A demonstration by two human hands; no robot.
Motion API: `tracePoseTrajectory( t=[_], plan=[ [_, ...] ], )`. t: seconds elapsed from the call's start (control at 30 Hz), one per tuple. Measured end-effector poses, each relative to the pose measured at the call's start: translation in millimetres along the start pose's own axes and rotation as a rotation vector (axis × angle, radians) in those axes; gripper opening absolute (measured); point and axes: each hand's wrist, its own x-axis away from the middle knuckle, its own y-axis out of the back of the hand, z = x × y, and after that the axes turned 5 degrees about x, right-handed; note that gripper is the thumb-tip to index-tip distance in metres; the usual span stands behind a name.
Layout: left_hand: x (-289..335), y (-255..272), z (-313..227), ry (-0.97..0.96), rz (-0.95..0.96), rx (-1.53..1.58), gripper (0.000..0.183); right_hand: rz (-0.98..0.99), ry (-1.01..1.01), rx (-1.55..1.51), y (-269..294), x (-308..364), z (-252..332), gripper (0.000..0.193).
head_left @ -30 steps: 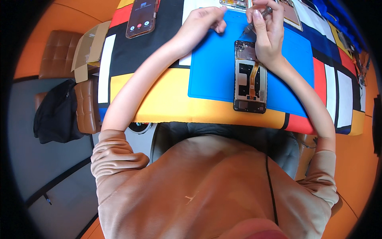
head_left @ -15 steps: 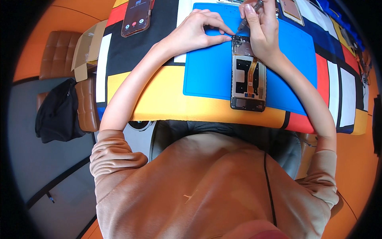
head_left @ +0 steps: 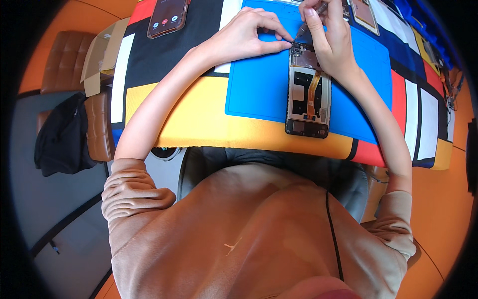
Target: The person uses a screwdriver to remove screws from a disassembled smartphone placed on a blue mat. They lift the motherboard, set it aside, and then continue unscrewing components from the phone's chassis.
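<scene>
A: Obs. Opened phone [head_left: 308, 97], back cover off, lies flat on the blue mat [head_left: 259, 94] on the bench [head_left: 199, 119], long axis running away from the person, its near end close to the mat's near edge. Orange flex ribbon and dark boards exposed.

B: Hands?

A: Left hand [head_left: 249, 35] sits at the phone's far left corner, thumb and forefinger pinched together at the frame edge; whether something tiny is between them, cannot tell. Right hand [head_left: 331, 40] is closed around a slim screwdriver [head_left: 311, 17], tip down at the phone's far end near the camera module.

B: Handling estimate?

A: Judged light, stiff along the frame, fragile inside. The ribbon looks thin and would likely tear or crease; the boards should not be pressed. The mat probably gives grip, so the phone likely stays put under light tool pressure.

B: Where to take hold?

A: By the long side edges of the frame, fingers off the exposed interior. Avoid the ribbon.

B: Other items?

A: A second phone [head_left: 168, 17], screen lit, lies well apart at far left.
</scene>
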Motion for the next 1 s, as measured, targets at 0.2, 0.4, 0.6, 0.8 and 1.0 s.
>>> tracePoseTrajectory(
  t=[0.2, 0.4, 0.6, 0.8, 1.0],
  plan=[
    [3, 12, -27, 0.285, 0.037, 0.201, 0.021, 0.065, 0.057, 0.031, 8, -7, 12, 0.016],
    [-1, 13, -31, 0.23, -0.021, 0.239, 0.022, 0.122, 0.218, 0.223, 17, -15, 12, 0.024],
    [-1, 14, -35, 0.326, 0.028, 0.233, 0.023, 0.101, 0.258, 0.202, 16, -14, 5, 0.029],
    [-2, 15, -36, 0.308, 0.037, 0.288, 0.023, 0.091, 0.213, 0.122, 15, -15, 8, 0.022],
    [-1, 15, -31, 0.399, 0.084, 0.284, 0.023, 0.076, 0.253, 0.192, 14, -17, 5, 0.02]
  ],
)
